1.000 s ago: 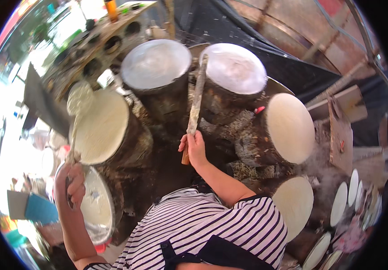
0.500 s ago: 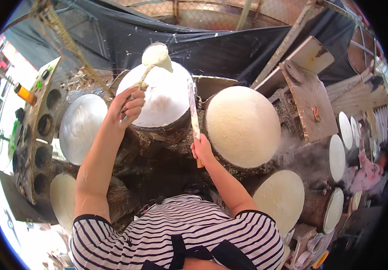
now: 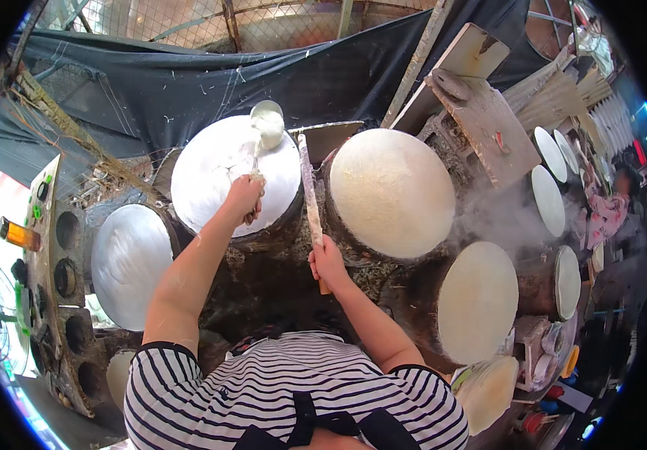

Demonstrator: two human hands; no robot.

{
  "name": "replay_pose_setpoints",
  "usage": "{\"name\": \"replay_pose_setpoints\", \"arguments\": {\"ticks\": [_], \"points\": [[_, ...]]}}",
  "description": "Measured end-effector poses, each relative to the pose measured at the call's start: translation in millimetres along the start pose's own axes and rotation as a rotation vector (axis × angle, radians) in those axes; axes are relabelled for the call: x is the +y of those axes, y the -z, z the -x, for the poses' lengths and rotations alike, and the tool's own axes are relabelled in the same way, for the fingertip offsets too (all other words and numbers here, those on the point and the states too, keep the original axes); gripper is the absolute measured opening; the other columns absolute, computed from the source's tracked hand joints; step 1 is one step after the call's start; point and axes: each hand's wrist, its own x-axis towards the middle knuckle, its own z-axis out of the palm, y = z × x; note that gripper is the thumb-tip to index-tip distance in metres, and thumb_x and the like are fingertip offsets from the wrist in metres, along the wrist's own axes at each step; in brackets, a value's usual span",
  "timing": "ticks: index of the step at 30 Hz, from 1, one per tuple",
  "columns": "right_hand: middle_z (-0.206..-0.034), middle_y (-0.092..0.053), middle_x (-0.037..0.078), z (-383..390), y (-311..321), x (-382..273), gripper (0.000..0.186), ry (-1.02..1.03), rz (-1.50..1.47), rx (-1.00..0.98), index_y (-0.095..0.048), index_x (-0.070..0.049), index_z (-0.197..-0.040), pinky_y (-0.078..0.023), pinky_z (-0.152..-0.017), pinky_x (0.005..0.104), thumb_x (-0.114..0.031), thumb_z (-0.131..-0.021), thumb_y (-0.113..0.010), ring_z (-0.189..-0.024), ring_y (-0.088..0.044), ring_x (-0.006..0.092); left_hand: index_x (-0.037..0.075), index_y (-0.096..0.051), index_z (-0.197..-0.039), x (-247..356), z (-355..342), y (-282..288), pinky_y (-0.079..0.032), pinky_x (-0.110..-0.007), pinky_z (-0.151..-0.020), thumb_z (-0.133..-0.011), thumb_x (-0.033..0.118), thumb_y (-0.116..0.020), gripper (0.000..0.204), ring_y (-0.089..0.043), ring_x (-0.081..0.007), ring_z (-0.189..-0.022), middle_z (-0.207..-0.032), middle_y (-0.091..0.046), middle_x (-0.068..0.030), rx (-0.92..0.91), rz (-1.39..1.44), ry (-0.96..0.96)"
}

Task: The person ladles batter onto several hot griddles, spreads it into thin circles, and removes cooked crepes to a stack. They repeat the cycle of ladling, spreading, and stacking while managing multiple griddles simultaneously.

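My left hand (image 3: 245, 199) is closed around the handle of a ladle (image 3: 262, 107). Pale batter (image 3: 268, 129) sits at the ladle's lip, over the far right part of a round silvery-white griddle (image 3: 203, 169). Streaks of wet white mark the griddle's middle. In my right hand (image 3: 328, 262) is the wooden grip of a long, thin spatula (image 3: 309, 184), its blade crusted with white. The blade points away from me, between this griddle and another at its right, which is covered by a thin cream-coloured crepe (image 3: 392, 193).
A bare silvery griddle (image 3: 132, 266) stands at the left, beside a board with round holes (image 3: 68, 225). More crepe-covered griddles (image 3: 478, 302) line the right, with steam around them. A dark tarp (image 3: 323, 82) hangs behind. Another person (image 3: 610, 206) is at far right.
My left hand has brought the ladle lower, over the griddle, and tipped it. My right hand still holds the spatula in much the same place. The whole view has shifted.
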Motion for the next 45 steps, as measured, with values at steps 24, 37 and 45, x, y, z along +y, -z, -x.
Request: {"name": "replay_pose_setpoints", "arguments": {"ticks": [24,37,45], "points": [[-0.066,-0.049,0.006,-29.4,-79.6,0.8,0.026,0.081,0.101,0.092,-0.044,-0.004,-0.113,-0.041,-0.036,0.029,-0.008,-0.089,-0.036,-0.042,-0.047,0.0143,0.009,-0.042,-0.128,-88.9,-42.2,41.8,-0.049,-0.044,-0.066,-0.085,0.017,-0.049,0.045,-0.06,-0.0341,-0.075,-0.09,-0.055,-0.0162,0.586,-1.04,-0.409],[-0.069,-0.057,0.015,-101.9,-77.3,18.3,0.028,0.418,0.492,0.235,-0.05,-0.005,-0.112,-0.046,-0.053,0.0384,-0.009,-0.086,-0.041,-0.056,-0.058,0.0276,0.008,-0.045,-0.126,-88.3,-29.9,55.2,-0.047,-0.042,-0.071,-0.086,0.021,-0.052,0.044,-0.06,-0.0346,-0.084,-0.096,-0.058,-0.0158,0.693,-0.724,-0.313],[-0.084,-0.057,0.027,-102.5,-82.0,-14.9,0.028,0.479,0.633,0.22,-0.055,-0.006,-0.108,-0.045,-0.07,0.0462,-0.011,-0.083,-0.044,-0.083,-0.056,0.0438,0.0,-0.051,-0.116,-105.5,-34.9,74.1,-0.047,-0.037,-0.067,-0.084,0.021,-0.058,0.039,-0.06,-0.0294,-0.076,-0.077,-0.058,-0.0139,0.755,-0.295,-0.532]]}}
